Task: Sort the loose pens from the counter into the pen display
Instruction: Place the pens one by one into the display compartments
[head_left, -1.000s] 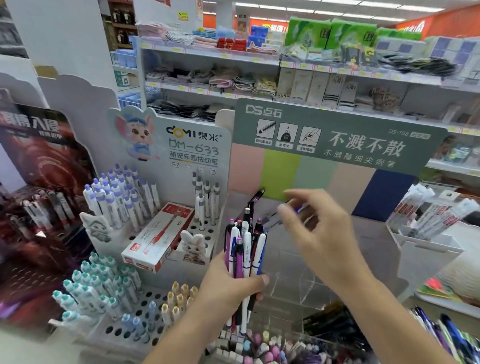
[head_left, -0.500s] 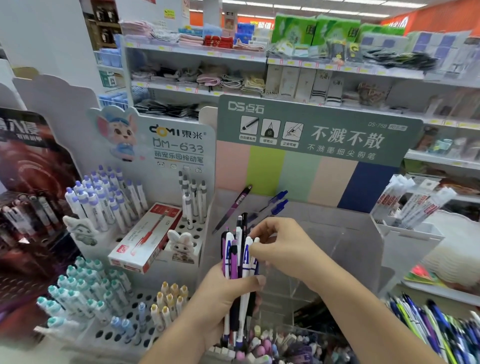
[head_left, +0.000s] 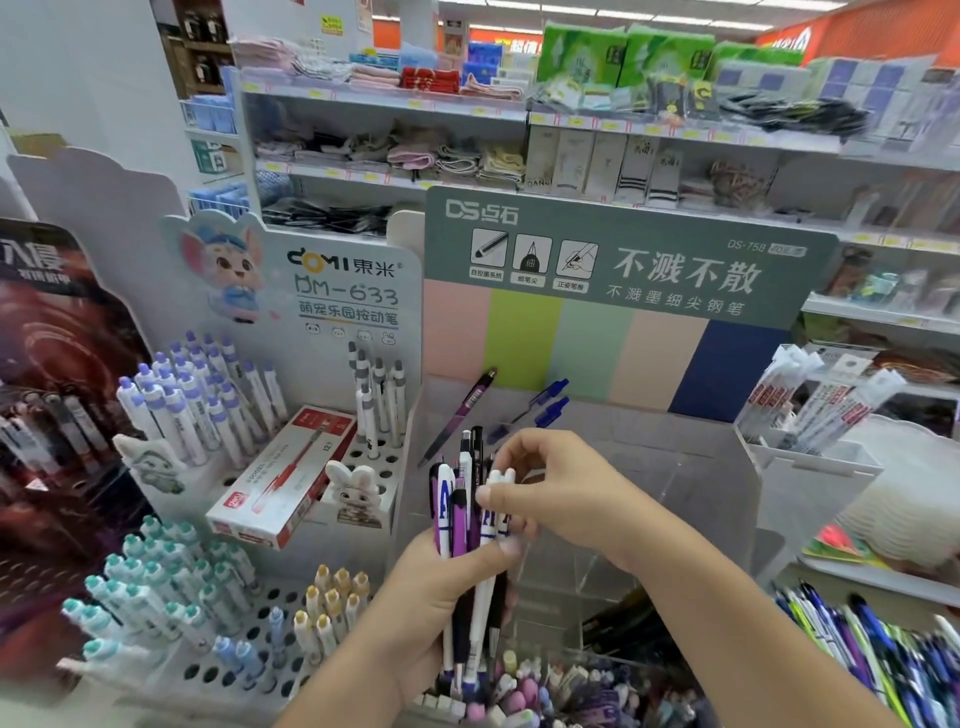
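Note:
My left hand (head_left: 441, 587) grips an upright bundle of pens (head_left: 470, 525), white, purple and black, low in the middle of the view. My right hand (head_left: 556, 493) reaches in from the right and pinches the top of a white pen in that bundle. Behind the hands stands the clear acrylic pen display (head_left: 649, 467) with a pastel striped backboard. In it lean one purple pen (head_left: 462, 410) and two blue pens (head_left: 545, 402).
A white peg stand (head_left: 358, 452) at left holds lilac-capped pens (head_left: 197, 395), a red pen box (head_left: 280, 478) and teal-capped pens (head_left: 150, 577). Packaged pens fill a white bin (head_left: 810, 462) at right. More loose pens (head_left: 883, 654) lie at bottom right. Stocked shelves run behind.
My right hand came back from the display, where it left a blue pen, down to the bundle and now pinches a white pen's top. The view shifted slightly.

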